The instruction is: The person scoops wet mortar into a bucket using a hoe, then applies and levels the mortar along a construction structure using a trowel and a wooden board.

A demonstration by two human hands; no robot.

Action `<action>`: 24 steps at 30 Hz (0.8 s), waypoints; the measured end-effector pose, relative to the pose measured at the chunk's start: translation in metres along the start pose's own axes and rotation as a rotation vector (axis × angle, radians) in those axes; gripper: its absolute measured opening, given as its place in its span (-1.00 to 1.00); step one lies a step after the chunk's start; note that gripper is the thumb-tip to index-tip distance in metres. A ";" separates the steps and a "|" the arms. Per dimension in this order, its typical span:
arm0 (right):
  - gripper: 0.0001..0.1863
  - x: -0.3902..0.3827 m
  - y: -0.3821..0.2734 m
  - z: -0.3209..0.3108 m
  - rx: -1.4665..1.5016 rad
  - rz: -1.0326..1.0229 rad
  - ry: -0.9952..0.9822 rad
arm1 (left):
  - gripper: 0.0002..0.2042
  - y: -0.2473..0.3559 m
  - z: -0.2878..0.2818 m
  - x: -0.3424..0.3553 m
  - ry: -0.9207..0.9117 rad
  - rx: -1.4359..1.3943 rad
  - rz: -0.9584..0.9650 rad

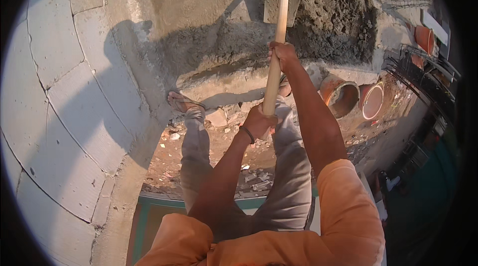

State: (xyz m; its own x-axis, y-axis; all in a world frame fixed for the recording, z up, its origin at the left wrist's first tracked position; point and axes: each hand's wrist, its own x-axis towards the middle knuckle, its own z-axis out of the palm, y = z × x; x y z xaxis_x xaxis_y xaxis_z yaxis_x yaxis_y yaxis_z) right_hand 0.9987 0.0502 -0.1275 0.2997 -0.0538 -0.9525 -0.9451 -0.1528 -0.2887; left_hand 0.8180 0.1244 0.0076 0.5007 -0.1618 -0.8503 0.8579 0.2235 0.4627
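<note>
Both my hands grip the wooden handle point(273, 82) of a hoe. Lower down, near the handle's butt end, my left hand point(260, 121) is closed round it. My right hand point(283, 54) wraps the shaft further up, closer to the head. The hoe's flat, mud-smeared blade point(272, 9) lies at the far end of the shaft, at the left edge of a heap of wet grey mortar point(333, 12). Part of the blade is hidden behind the handle. A smoother spread of mortar point(199, 49) lies to the left, under my shadow.
A grey block wall point(74, 116) runs along the left. My feet are by a low concrete edge point(224, 86), with rubble point(216, 116) around them. Two orange-rimmed buckets point(341, 97) lie at the right. Beyond them are dark metal bars point(418, 69) and another orange bucket point(424, 38).
</note>
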 end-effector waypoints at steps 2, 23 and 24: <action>-0.83 0.040 0.013 0.046 -0.131 0.005 0.015 | -0.71 -0.024 -0.037 0.025 -0.130 -0.512 -0.038; -0.82 -0.018 0.157 0.275 0.369 0.313 -0.478 | -0.77 -0.007 -0.186 -0.124 0.389 -0.009 -0.233; -0.81 -0.025 0.151 0.279 0.394 0.294 -0.520 | -0.77 0.007 -0.179 -0.129 0.434 0.013 -0.208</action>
State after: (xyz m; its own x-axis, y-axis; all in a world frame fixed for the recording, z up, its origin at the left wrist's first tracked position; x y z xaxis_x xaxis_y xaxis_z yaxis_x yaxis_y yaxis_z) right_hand 0.8124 0.3034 -0.1743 0.0169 0.4546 -0.8906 -0.9833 0.1687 0.0675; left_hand 0.7388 0.3187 0.0761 0.2266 0.2146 -0.9500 0.9374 0.2166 0.2726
